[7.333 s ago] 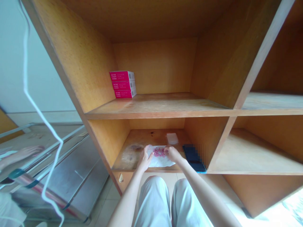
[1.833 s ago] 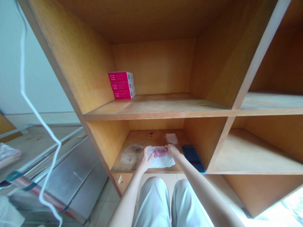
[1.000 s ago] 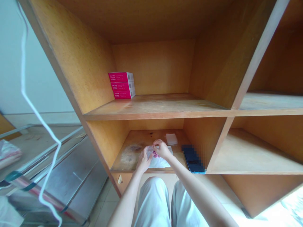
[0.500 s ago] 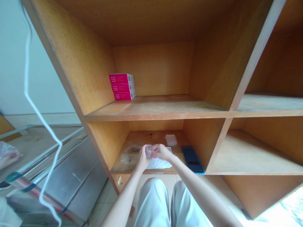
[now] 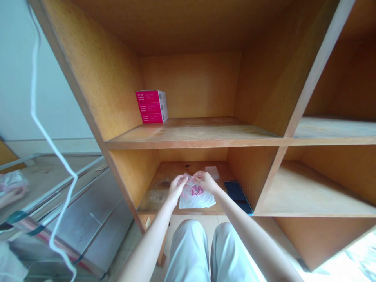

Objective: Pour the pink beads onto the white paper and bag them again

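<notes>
"Two hands over that bag: how do they stand?"

"The left hand (image 5: 177,185) and right hand (image 5: 205,181) are both closed to a pinch, the fingers bunched on the top edge of a translucent plastic bag (image 5: 195,199), close together."

"And what's inside?"

"Round pink pills (image 5: 196,190) sit low in it. A gentle, even pinch looks best, so they don't slide."

"Where's the bag?"

"On the wooden shelf (image 5: 157,190) of the lower compartment. A white card (image 5: 212,172) lies behind it, a dark phone (image 5: 236,197) to its right, and stacked pink boxes (image 5: 151,106) on the shelf above it."
</notes>
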`<state>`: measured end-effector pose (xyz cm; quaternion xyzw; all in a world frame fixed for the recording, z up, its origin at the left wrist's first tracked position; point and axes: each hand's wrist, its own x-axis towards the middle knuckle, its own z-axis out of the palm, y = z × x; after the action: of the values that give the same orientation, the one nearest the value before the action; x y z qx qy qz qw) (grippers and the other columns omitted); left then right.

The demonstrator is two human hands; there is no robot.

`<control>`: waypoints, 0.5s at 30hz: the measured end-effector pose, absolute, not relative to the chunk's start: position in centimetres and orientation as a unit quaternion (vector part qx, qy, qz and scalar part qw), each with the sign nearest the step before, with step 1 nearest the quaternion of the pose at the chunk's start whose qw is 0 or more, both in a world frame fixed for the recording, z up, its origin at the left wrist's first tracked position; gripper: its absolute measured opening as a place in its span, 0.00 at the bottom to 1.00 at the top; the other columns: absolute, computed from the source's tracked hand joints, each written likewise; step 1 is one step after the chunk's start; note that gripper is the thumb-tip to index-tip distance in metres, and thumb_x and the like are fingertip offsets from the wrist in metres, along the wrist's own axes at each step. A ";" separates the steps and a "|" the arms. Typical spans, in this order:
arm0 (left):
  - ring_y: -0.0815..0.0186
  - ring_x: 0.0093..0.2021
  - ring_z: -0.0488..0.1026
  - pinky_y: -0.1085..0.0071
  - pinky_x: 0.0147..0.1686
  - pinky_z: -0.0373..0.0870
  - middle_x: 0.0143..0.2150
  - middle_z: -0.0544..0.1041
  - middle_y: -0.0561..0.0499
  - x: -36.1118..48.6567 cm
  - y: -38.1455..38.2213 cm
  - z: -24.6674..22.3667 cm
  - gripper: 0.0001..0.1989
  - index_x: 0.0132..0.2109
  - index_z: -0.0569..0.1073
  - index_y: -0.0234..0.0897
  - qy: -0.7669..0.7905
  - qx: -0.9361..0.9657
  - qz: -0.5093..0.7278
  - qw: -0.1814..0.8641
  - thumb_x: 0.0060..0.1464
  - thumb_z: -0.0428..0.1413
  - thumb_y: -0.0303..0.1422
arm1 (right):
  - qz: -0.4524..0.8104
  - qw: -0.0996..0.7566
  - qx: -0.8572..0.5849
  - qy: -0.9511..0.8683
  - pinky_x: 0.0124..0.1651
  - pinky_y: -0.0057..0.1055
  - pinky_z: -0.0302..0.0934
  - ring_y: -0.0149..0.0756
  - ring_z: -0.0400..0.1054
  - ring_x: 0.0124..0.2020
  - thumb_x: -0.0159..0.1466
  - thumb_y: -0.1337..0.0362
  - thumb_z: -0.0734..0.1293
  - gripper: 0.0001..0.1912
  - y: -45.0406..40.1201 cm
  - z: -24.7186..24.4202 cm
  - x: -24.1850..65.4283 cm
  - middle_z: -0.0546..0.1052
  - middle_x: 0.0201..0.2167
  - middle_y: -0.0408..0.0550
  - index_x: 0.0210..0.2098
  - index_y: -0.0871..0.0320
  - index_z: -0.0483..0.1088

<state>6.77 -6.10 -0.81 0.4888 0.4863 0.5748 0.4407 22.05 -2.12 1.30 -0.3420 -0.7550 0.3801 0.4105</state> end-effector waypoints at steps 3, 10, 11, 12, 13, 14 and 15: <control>0.71 0.24 0.69 0.77 0.19 0.64 0.30 0.75 0.49 6.7 -5.9 -0.6 0.17 0.37 0.70 0.35 0.487 0.453 0.586 0.463 0.43 0.57 0.43 | 0.402 0.436 -0.341 -0.729 0.31 0.28 0.60 0.34 0.68 0.27 0.56 0.59 0.62 0.11 -2.1 0.8 22.0 0.75 0.25 0.48 0.27 0.61 0.70; 0.74 0.19 0.63 0.81 0.13 0.57 0.27 0.74 0.50 7.1 -5.8 -0.4 0.19 0.36 0.69 0.33 0.483 0.455 0.614 0.427 0.41 0.58 0.44 | 0.413 0.506 -0.352 -0.670 0.27 0.28 0.59 0.32 0.66 0.23 0.55 0.55 0.63 0.13 -2.3 -0.5 21.3 0.72 0.22 0.46 0.27 0.60 0.68; 0.75 0.18 0.63 0.81 0.13 0.57 0.26 0.74 0.50 7.2 -5.8 -0.3 0.19 0.36 0.69 0.33 0.484 0.454 0.620 0.419 0.41 0.57 0.44 | 0.419 0.520 -0.351 -0.656 0.27 0.28 0.59 0.32 0.65 0.23 0.55 0.55 0.63 0.13 -2.4 -0.5 21.1 0.72 0.23 0.46 0.28 0.59 0.68; 0.75 0.18 0.63 0.80 0.14 0.57 0.26 0.74 0.50 7.4 -5.9 -0.2 0.18 0.35 0.69 0.33 0.484 0.452 0.627 0.411 0.42 0.57 0.44 | 0.426 0.537 -0.350 -0.638 0.27 0.28 0.59 0.32 0.66 0.23 0.55 0.54 0.63 0.14 -2.5 -0.6 20.9 0.72 0.23 0.46 0.29 0.59 0.68; 0.74 0.18 0.63 0.80 0.14 0.58 0.26 0.74 0.51 7.5 -5.9 -0.1 0.18 0.35 0.69 0.34 0.485 0.450 0.633 0.402 0.42 0.57 0.44 | 0.434 0.555 -0.350 -0.617 0.28 0.28 0.59 0.33 0.66 0.25 0.54 0.53 0.63 0.14 -2.6 -0.6 20.6 0.73 0.25 0.47 0.30 0.59 0.67; 0.74 0.18 0.64 0.80 0.15 0.58 0.26 0.74 0.51 7.6 -5.9 0.0 0.17 0.35 0.69 0.34 0.486 0.449 0.639 0.393 0.42 0.56 0.44 | 0.444 0.570 -0.349 -0.597 0.28 0.28 0.60 0.33 0.67 0.26 0.53 0.52 0.63 0.15 -2.7 -0.7 20.4 0.73 0.27 0.48 0.32 0.59 0.67; 0.74 0.19 0.65 0.79 0.16 0.59 0.26 0.74 0.51 7.7 -5.9 0.0 0.17 0.34 0.69 0.35 0.488 0.448 0.644 0.384 0.43 0.56 0.44 | 0.455 0.579 -0.347 -0.581 0.29 0.28 0.60 0.34 0.67 0.27 0.53 0.52 0.64 0.16 -2.8 -0.8 20.3 0.73 0.28 0.48 0.32 0.59 0.67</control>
<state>7.73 -5.88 -0.01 0.4477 0.4876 0.6437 0.3841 20.26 -2.83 -0.78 -0.3475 -0.5808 0.4550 0.5787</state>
